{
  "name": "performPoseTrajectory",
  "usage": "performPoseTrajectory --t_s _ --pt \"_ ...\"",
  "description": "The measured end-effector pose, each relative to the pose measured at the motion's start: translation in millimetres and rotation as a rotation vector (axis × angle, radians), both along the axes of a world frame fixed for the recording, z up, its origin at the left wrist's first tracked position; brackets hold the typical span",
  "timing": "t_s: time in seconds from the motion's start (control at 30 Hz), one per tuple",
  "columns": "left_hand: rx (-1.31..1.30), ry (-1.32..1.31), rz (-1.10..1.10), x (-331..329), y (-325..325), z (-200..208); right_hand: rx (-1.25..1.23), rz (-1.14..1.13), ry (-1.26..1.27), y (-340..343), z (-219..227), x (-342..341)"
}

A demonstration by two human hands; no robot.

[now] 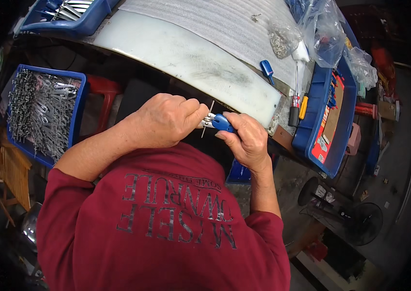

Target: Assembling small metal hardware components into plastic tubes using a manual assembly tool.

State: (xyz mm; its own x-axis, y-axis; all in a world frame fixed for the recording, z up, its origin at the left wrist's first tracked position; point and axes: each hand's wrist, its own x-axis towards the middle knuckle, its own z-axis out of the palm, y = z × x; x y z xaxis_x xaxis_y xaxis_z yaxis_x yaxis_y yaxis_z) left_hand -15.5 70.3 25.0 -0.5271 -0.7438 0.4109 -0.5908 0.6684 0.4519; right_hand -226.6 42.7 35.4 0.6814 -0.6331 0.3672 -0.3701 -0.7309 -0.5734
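In front of my chest, at the near edge of the white work surface point(166, 51), my two hands meet over a small metal piece with a rounded blue end point(222, 122). My right hand point(247, 140) is closed, thumb and fingers pinching the blue end. My left hand point(169, 120) is closed at the metal end, its fingers curled. A thin metal rod point(211, 106) crosses there, sticking out above and below the metal part. The left fingertips partly hide what they grip.
A blue bin point(85, 92) of metal parts stands left, beside a red stool point(104, 87). Another blue bin point(60, 26) sits upper left. On the right are a blue tray point(312, 138), a yellow-handled screwdriver point(304, 107), a blue-handled piece point(266, 69), plastic bags point(324, 34) and a fan point(360, 223).
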Motion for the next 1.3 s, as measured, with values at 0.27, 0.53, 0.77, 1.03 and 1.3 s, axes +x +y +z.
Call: performPoseTrajectory --t_s 0.27,0.53,0.77,1.03,1.3 --pt "0.031 0.028 -0.029 4.7 -2.5 0.6 0.01 0.043 0.03 -2.6 5.3 -0.2" --pt "0.022 -0.032 -0.015 3.8 -1.3 1.1 0.023 0.012 0.037 0.2 4.5 1.7" --pt "0.025 -0.005 -0.008 2.4 1.4 -1.7 0.025 0.019 0.038 1.4 4.6 5.0" --pt "0.033 0.029 0.003 0.9 0.2 -0.3 0.016 -0.019 0.013 -0.9 1.5 3.8" --pt "0.055 -0.005 0.042 -1.6 1.1 1.8 0.024 -0.012 0.014 -4.3 -0.9 0.3"
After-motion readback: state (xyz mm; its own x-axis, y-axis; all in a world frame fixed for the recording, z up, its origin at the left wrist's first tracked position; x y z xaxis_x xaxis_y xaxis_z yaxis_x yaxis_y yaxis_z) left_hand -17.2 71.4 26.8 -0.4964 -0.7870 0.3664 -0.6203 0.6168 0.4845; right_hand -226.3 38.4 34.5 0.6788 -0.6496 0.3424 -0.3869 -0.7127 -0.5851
